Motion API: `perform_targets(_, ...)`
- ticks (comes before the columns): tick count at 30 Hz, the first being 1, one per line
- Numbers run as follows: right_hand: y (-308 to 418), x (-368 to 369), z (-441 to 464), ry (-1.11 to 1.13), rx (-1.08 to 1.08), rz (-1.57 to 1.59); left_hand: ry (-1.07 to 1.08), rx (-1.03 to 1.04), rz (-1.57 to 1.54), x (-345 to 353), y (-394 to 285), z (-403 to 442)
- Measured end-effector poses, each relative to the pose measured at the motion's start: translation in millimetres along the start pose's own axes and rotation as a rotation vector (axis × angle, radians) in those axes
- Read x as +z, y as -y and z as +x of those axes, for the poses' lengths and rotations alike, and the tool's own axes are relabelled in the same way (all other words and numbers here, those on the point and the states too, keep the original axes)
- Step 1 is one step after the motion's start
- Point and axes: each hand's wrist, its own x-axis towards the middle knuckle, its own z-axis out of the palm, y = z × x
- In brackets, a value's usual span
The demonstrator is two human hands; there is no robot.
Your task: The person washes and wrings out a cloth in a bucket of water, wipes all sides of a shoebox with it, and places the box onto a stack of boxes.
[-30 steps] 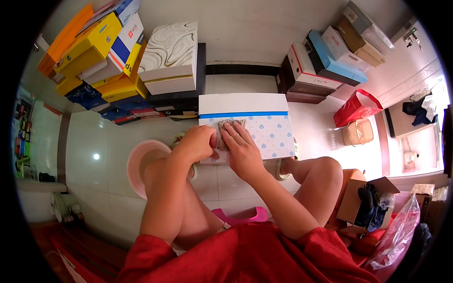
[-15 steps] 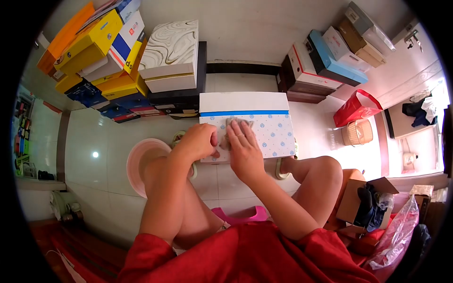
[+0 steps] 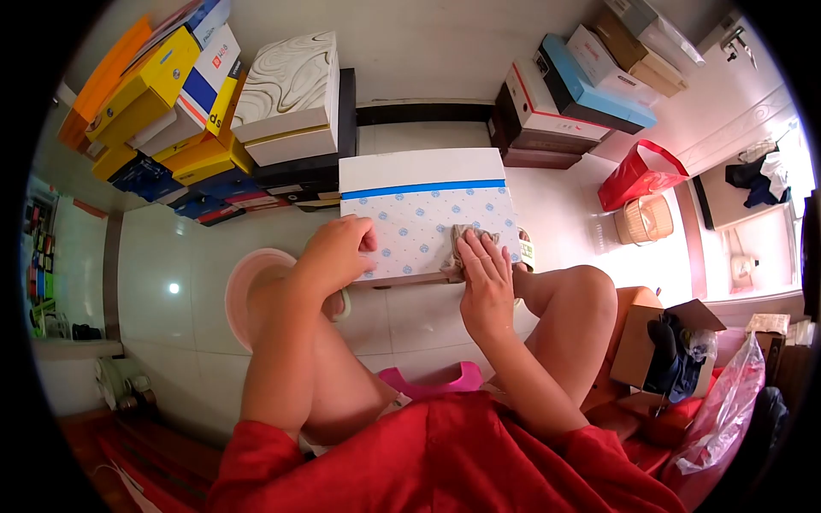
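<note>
A white box (image 3: 425, 220) with a blue stripe and small blue prints stands before my knees. My left hand (image 3: 340, 248) is at its left side, fingers curled in around the edge and steadying it. Under my right hand (image 3: 485, 282) is a crumpled greyish cloth (image 3: 462, 237), pressed against the printed face near its lower right. The fingers of that hand lie close together over the cloth, covering part of it.
Stacked shoe boxes (image 3: 291, 94) rise at the back left, with another stack (image 3: 560, 103) at the back right. A pink bucket (image 3: 242, 299) stands by my left leg. To the right are a red bag (image 3: 637, 175), a basket (image 3: 643, 221) and an opened carton (image 3: 637, 359).
My right hand has slid the cloth from the middle of the printed face toward its lower right. The left hand stays at the left edge. The view has shifted slightly.
</note>
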Motion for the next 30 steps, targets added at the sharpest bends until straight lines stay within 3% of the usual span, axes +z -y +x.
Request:
perform_targets(3, 13, -3, 1, -0.062, 0.005, 0.153, -0.089, 0.025, 0.054, 13, -3, -3)
perform_targets(5, 18, 2, 1, -0.067, 0.0, 0.15, -0.145, 0.185, 0.079, 23, -10, -2)
perform_targets(7, 20, 12, 1, -0.092, -0.143, 0.205, -0.156, 0.208, 0.125, 28, -28, -6)
perform_targets(11, 26, 17, -3, -0.087, -0.167, 0.245, -0.222, 0.274, 0.231, 39, -48, -2)
perform_targets(17, 14, 14, -5, -0.022, -0.157, 0.24, -0.145, 0.11, 0.248, 54, -76, 1)
perform_targets(21, 4, 13, -7, -0.049, -0.127, 0.261, -0.126, 0.138, 0.169, 62, -59, 6)
perform_targets(27, -38, -9, -3, -0.154, 0.046, 0.158, -0.127, 0.124, 0.038, 57, -59, 3)
perform_targets(29, -60, -11, 0, -0.23, 0.16, 0.178, -0.172, 0.157, 0.041, 60, -55, 3)
perform_targets(30, -68, -18, 2, -0.19, 0.373, 0.213, -0.172, 0.161, 0.039, 63, -54, 3)
